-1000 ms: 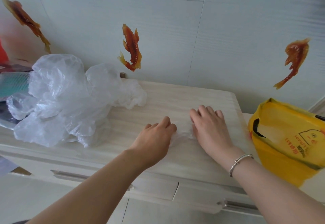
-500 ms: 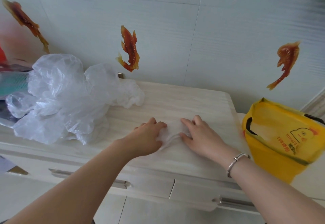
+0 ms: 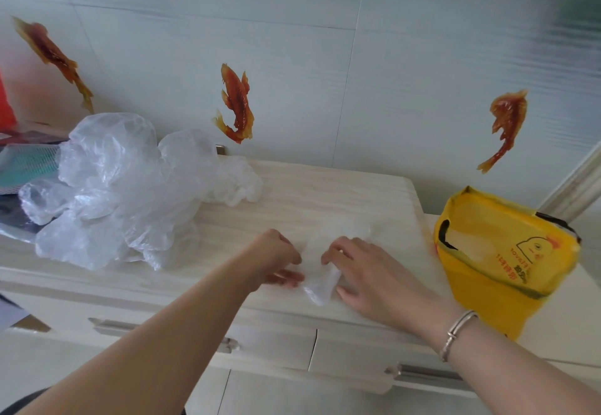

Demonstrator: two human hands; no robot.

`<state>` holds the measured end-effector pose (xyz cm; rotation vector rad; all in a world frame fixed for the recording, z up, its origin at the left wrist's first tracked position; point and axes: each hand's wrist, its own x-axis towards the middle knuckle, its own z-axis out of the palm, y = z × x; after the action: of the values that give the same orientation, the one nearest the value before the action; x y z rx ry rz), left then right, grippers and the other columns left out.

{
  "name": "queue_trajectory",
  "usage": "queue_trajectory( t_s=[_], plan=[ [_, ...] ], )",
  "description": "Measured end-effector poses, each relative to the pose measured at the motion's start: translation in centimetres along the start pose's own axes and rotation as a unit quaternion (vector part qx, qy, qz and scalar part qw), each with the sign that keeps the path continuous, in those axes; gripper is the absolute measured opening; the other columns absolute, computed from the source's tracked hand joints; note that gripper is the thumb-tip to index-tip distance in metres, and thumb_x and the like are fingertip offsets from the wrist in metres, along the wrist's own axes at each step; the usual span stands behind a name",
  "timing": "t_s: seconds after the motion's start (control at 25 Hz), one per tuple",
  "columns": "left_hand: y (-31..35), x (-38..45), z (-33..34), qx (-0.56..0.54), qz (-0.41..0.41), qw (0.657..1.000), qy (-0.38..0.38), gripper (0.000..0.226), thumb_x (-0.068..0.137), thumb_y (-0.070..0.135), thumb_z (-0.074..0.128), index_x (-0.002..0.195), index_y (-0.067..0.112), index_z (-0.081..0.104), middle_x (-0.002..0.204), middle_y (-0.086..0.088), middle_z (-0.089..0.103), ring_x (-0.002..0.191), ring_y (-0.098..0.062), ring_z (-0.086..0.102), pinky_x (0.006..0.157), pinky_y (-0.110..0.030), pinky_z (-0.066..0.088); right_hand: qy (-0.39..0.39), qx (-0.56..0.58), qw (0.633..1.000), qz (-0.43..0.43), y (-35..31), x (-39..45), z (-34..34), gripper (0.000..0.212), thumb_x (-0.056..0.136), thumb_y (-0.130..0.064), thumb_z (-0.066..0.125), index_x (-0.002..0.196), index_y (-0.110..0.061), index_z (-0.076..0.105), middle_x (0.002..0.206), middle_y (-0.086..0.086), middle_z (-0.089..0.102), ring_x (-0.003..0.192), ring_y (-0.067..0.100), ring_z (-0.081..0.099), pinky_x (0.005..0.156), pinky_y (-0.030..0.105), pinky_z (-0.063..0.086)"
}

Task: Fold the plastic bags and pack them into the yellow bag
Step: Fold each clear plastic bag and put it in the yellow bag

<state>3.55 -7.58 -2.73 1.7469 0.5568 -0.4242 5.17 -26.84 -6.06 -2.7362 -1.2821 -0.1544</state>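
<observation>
Both hands have drawn inward: left hand point(image 3: 279, 263) and right hand point(image 3: 364, 271) now pinch the clear bag point(image 3: 320, 284), bunched narrower. Fold progressing; yellow bag point(image 3: 507, 261) waits alongside.

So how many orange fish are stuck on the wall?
3. One fish is at the far left, one fish is in the middle above the pile of clear bags, and one fish is above the yellow bag.

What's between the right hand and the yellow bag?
Head view: only bare cabinet top between the right hand and the yellow bag, which sits just past the cabinet's right edge.
</observation>
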Motion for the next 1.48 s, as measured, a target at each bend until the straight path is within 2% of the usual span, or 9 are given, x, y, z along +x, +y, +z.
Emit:
queue_trajectory(
  t_s=[0.4,0.48,0.56,0.64,0.76,0.92,1.12,1.32,1.48],
  plan=[
    [1.0,-1.2,3.0,-0.118,-0.104,0.981,-0.113,0.013,0.09,-0.013,0.047,0.095,-0.003,0.053,0.084,-0.018,0.062,0.061,-0.024,0.067,0.047,-0.026,0.055,0.011,0.011,0.999,0.049,2.9,-2.5,0.3,0.023,0.085,-0.025,0.06,0.108,-0.025,0.059,0.107,-0.009,0.063,0.096,0.014,0.058,0.086,0.025,0.044],
    [0.8,-0.4,3.2,0.071,0.003,0.997,-0.013,0.017,0.087,-0.01,0.049,0.096,0.004,0.053,0.093,-0.012,0.061,0.075,-0.022,0.064,0.056,-0.028,0.054,0.017,0.019,0.999,0.039,3.5,-2.7,0.5,0.02,0.087,-0.023,0.058,0.107,-0.024,0.062,0.106,-0.009,0.065,0.097,0.015,0.06,0.086,0.027,0.047],
    [0.6,0.5,3.3,0.315,0.22,0.918,0.1,0.041,0.078,-0.009,0.044,0.112,0.014,0.049,0.114,-0.003,0.05,0.099,-0.021,0.052,0.075,-0.033,0.049,0.019,0.031,0.999,0.035,3.8,-2.7,0.6,0.017,0.089,-0.022,0.057,0.105,-0.022,0.062,0.104,-0.007,0.066,0.097,0.016,0.06,0.085,0.028,0.047],
    [0.8,0.8,3.5,0.398,0.403,0.82,0.08,0.061,0.072,-0.012,0.039,0.121,0.024,0.051,0.122,0.008,0.045,0.108,-0.017,0.039,0.092,-0.029,0.039,0.018,0.042,0.998,0.035,4.1,-2.6,0.5,0.016,0.09,-0.022,0.055,0.104,-0.022,0.061,0.102,-0.007,0.065,0.097,0.016,0.059,0.085,0.029,0.046],
    [0.7,1.4,3.9,0.441,0.433,0.786,0.02,0.059,0.079,-0.008,0.041,0.123,0.029,0.056,0.127,0.016,0.046,0.114,-0.013,0.035,0.1,-0.025,0.033,0.024,0.066,0.997,0.038,4.6,-2.8,0.5,0.019,0.085,-0.017,0.058,0.102,-0.024,0.062,0.107,-0.01,0.063,0.104,0.013,0.055,0.089,0.029,0.046],
    [-0.3,2.7,3.4,0.448,0.309,0.838,0.015,0.037,0.09,0.018,0.049,0.126,0.025,0.054,0.127,0.005,0.047,0.119,-0.021,0.037,0.101,-0.031,0.035,0.012,0.038,0.999,0.019,4.6,-3.1,0.8,0.037,0.076,-0.015,0.066,0.112,-0.023,0.061,0.12,-0.006,0.058,0.113,0.016,0.053,0.092,0.028,0.044],
    [0.7,2.5,2.7,0.405,0.229,0.885,-0.027,0.057,0.079,-0.005,0.036,0.123,0.025,0.054,0.13,0.002,0.042,0.118,-0.025,0.032,0.101,-0.031,0.034,0.025,0.016,1.0,-0.007,4.4,-2.4,0.7,0.03,0.076,-0.03,0.063,0.105,-0.022,0.062,0.111,-0.005,0.061,0.103,0.016,0.056,0.086,0.031,0.051],
    [1.2,2.0,2.2,0.366,0.189,0.908,-0.073,0.049,0.08,-0.005,0.045,0.118,0.024,0.055,0.132,0.005,0.037,0.118,-0.022,0.032,0.093,-0.03,0.04,0.035,0.266,0.944,0.193,3.6,-1.1,-0.2,0.022,0.093,-0.033,0.055,0.077,-0.019,0.061,0.078,-0.01,0.061,0.077,0.004,0.053,0.072,0.027,0.045],
    [0.5,3.0,3.0,0.384,0.163,0.907,-0.065,0.04,0.081,0.039,0.071,0.112,0.018,0.057,0.127,0.008,0.039,0.115,-0.021,0.033,0.098,-0.03,0.037,0.059,0.314,0.904,0.285,4.1,0.6,0.4,0.036,0.093,-0.03,0.056,0.067,-0.005,0.055,0.059,0.0,0.052,0.056,0.011,0.045,0.054,0.028,0.032]
  ],
)
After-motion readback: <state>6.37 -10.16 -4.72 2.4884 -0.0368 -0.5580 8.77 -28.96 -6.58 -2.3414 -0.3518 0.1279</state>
